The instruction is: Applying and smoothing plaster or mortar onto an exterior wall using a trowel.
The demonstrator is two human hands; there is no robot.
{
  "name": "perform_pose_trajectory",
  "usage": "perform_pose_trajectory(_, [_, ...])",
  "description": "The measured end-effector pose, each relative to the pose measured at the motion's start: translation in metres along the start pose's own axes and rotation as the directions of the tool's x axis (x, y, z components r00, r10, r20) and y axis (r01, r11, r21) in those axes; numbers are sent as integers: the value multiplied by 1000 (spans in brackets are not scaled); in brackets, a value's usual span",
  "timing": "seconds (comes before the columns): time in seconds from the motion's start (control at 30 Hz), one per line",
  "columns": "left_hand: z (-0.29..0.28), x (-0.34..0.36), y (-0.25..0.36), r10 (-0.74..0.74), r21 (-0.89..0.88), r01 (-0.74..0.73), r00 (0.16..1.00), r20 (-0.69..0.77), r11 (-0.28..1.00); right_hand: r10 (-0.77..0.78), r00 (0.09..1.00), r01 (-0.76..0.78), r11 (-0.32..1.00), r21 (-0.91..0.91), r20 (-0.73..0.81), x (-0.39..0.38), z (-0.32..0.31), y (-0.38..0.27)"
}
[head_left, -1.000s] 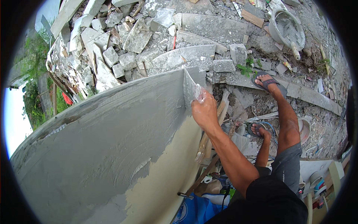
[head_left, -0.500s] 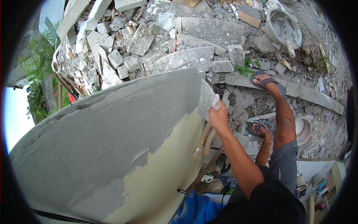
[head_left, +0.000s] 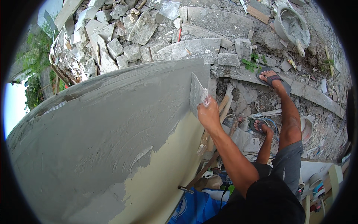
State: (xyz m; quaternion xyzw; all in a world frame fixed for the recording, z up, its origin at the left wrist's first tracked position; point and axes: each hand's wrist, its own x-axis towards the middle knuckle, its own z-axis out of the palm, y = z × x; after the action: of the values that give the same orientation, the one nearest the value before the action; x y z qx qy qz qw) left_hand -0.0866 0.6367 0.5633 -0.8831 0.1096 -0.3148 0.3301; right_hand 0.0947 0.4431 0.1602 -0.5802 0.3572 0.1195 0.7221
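Observation:
My right hand [head_left: 209, 114] grips a flat trowel [head_left: 196, 93] smeared with grey mortar. Its blade lies against the right edge of a large slab [head_left: 112, 130] that fills the left and middle of the view. Wet grey mortar covers most of the slab; a bare cream patch [head_left: 164, 171] shows at its lower right, just below the hand. My left hand is out of sight. My legs reach down to the right, with a sandalled foot [head_left: 272, 79] on the rubble.
Broken concrete rubble [head_left: 179, 33] is heaped beyond the slab. A grey bucket of mortar [head_left: 292, 28] stands at top right. Wooden sticks [head_left: 214, 123], a white bowl [head_left: 305, 128], a blue bag [head_left: 194, 209] and small clutter lie beside my legs. Greenery [head_left: 35, 48] shows at far left.
The hand and trowel slid off past the slab's right edge half a second ago, then came back left and up onto the mortared edge. The view shifted slightly.

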Motion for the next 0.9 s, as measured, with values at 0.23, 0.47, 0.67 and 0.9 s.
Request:
perform_pose_trajectory(0.23, [8,-8,-5,-16,-118,12,999,-34,993,-231,967,237,971,-42,108,-94,-1,-78])
perform_pose_trajectory(0.47, [4,-19,-16,81,151,-84,996,22,985,-560,804,556,827,79,200,-183,-4,-123])
perform_pose_trajectory(0.67, [-1,-10,-11,102,184,-108,994,45,977,-12,999,11,1000,-14,-50,-67,-58,33])
perform_pose_trajectory(0.9, [-3,-12,-11,113,148,-122,991,69,981,331,942,-327,942,74,-50,87,-43,172])
